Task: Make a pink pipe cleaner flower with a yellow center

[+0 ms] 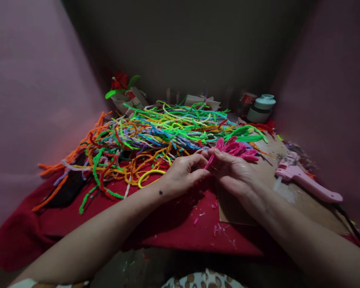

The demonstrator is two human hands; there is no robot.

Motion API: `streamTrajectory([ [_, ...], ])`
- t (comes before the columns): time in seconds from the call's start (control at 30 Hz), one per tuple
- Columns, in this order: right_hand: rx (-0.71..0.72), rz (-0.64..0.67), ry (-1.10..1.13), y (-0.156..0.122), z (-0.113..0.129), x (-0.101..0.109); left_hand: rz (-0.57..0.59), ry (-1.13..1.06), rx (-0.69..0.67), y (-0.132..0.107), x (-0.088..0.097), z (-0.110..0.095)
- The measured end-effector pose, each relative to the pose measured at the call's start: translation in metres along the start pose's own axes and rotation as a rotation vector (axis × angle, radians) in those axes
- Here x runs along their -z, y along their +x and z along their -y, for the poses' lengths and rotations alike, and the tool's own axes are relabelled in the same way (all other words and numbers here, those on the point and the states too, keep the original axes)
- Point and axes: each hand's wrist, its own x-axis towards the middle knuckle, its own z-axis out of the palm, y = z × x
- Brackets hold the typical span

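Both my hands meet over the red cloth [174, 224] near the table's middle. My right hand [235, 170] is closed around the stem of a pink pipe-cleaner flower [235, 148], whose looped petals stick up and to the right. My left hand [184, 172] pinches the lower end of the same pink stem with thumb and fingers. Just behind the hands lies a big tangle of coloured pipe cleaners [156, 136] in green, orange, yellow, blue and red.
A pink glue gun [303, 180] rests on a cardboard sheet [276, 200] at the right, its black cord running off the edge. At the back stand a white jar [261, 108], small boxes [202, 102] and a red flower with green leaf [121, 84].
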Motion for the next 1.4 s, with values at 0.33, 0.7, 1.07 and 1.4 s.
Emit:
streamTrajectory([
  [0.33, 0.059, -0.024, 0.034, 0.0, 0.005, 0.002, 0.044, -0.457, 0.298, -0.004, 0.0, -0.011],
  [0.7, 0.012, -0.083, 0.154, 0.0, 0.013, 0.003, 0.149, -0.347, 0.178, -0.001, 0.006, -0.003],
  [1.07, -0.122, -0.041, 0.145, 0.0, -0.001, 0.002, -0.058, 0.356, -0.341, -0.002, 0.007, 0.022],
  [1.4, -0.07, -0.007, 0.085, -0.003, -0.007, 0.0, -0.053, 0.263, -0.663, 0.002, 0.006, 0.02],
])
